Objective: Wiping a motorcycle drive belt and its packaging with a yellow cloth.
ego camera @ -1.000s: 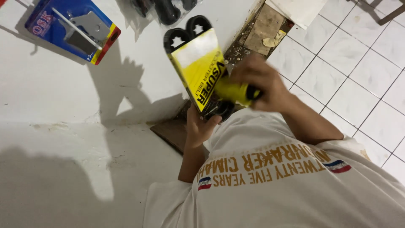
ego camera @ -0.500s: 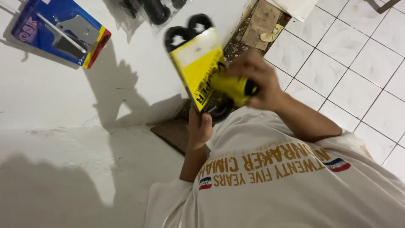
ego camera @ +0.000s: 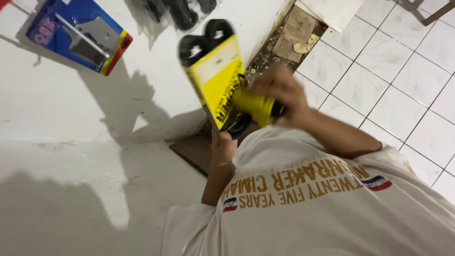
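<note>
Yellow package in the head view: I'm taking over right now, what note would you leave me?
Left hand: fingers shut on the lower edge of the yellow card package, held up and tilted.
Right hand: shut on the yellow cylinder at the package's lower corner; blurred.
Nearby: blue blister pack and clear bag of black parts lie on the white surface.
Done: package lifted.
Left: two black rounded parts sit at the card's top; whether it is opened cannot be told.
</note>
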